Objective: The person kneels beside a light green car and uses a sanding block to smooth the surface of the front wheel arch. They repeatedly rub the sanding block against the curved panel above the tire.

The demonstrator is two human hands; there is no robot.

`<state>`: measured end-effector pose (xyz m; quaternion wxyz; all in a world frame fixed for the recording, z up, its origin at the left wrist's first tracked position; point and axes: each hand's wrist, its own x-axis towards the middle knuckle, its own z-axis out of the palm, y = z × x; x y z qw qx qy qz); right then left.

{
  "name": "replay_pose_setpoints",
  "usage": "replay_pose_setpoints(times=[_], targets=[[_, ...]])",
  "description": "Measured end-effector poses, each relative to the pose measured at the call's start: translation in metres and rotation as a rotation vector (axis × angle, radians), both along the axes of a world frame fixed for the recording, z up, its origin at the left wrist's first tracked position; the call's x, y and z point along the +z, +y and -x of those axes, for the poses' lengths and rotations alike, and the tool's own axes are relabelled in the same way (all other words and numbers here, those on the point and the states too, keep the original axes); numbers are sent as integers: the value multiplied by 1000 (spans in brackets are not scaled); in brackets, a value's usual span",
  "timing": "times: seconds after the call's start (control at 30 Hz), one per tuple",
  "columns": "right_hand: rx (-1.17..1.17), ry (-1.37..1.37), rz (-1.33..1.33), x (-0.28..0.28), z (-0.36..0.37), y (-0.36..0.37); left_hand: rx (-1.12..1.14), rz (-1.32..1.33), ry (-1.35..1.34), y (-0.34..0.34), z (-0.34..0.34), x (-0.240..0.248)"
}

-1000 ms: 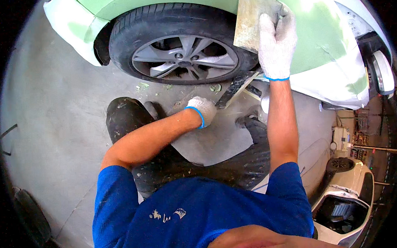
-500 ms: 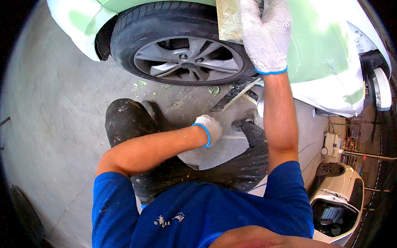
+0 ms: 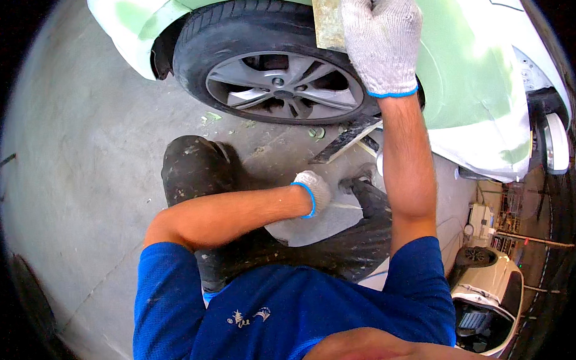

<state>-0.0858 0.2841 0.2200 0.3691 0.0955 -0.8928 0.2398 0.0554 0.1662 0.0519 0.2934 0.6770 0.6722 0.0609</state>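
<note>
My right hand [image 3: 383, 40], in a white knit glove with a blue cuff, is closed on a flat stained plate [image 3: 329, 20]. It reaches up to the car fender [image 3: 468, 85], a white panel with pale green patches. The plate is partly cut off by the top of the picture. Its lower edge overlaps the tyre [image 3: 244, 29] in view. My left hand [image 3: 314, 190], gloved the same way, is curled above my lap, between my knees. Its fingers are turned away, so whatever they hold is hidden. Under it shows a pale grey surface [image 3: 318, 230].
The alloy wheel [image 3: 285, 91] stands in front of me. Green scraps [image 3: 211, 116] lie on the grey floor [image 3: 97, 155] near the tyre. A dark, pale-edged bar [image 3: 344, 141] lies below the wheel. Another car [image 3: 495, 293] with an open front is at the lower right.
My right hand and the plate have moved slightly up and to the left relative to the car. My left hand is still curled above my lap. The whole view has shifted a little.
</note>
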Motion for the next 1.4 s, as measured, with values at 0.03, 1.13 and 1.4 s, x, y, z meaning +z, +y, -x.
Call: replay_pose_setpoints(times=[0.03,1.13,1.4], targets=[[1,-9,-9,1,2,-2,2,3,3,0,0,0],[4,-397,-538,-39,100,-142,65,-63,-14,8,-13,-41],[16,-424,-555,-53,107,-161,101,-101,-35,6,0,-26]])
